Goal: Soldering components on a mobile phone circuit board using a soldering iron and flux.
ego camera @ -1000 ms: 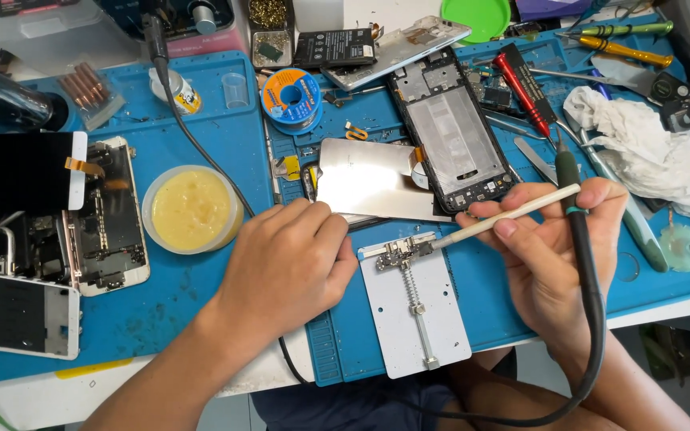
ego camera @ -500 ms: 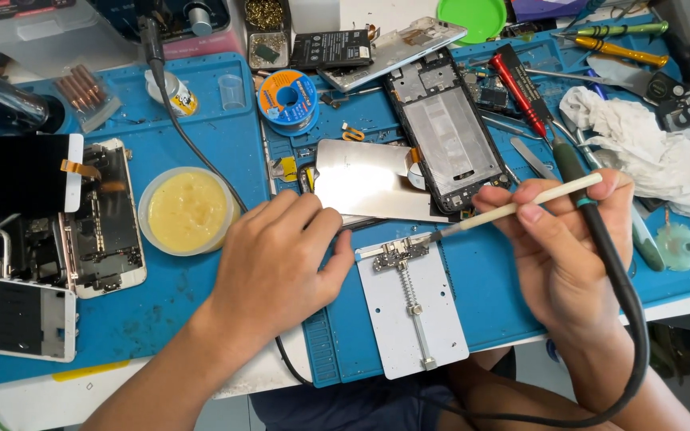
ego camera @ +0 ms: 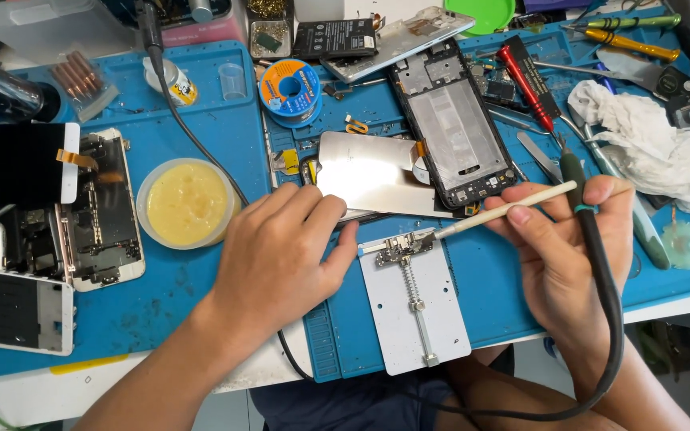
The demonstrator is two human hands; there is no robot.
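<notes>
A: What is held by the right hand [ego camera: 557,255]?

B: A pale thin stick [ego camera: 505,211] is pinched between the thumb and the fingers [ego camera: 521,214] of that hand. Its tip is laid on a small part clamped at the far end of a grey metal holder plate [ego camera: 417,307]. A dark soldering iron [ego camera: 575,179] is also gripped in the same hand, and its black cable [ego camera: 612,319] is looped down past the wrist.

A: And the left hand [ego camera: 281,255]?

B: It is laid palm down on the blue mat [ego camera: 201,295], just left of the holder plate. Its fingers are kept close together and bent slightly, with the tips resting at the near edge of a shiny metal sheet [ego camera: 369,172]. Nothing is seen to be pinched by them.

A: Where is the holder plate found?

B: It is placed on the mat at the near middle of the tabletop, between the two hands.

A: What else is seen nearby?

B: A round tub of yellow paste [ego camera: 187,203] is set to the left of the left hand. An opened phone frame [ego camera: 457,128] is laid beyond the sheet, a spool of solder wire [ego camera: 289,88] is seen at the far middle, and a crumpled white cloth [ego camera: 648,148] is left at the right.
</notes>
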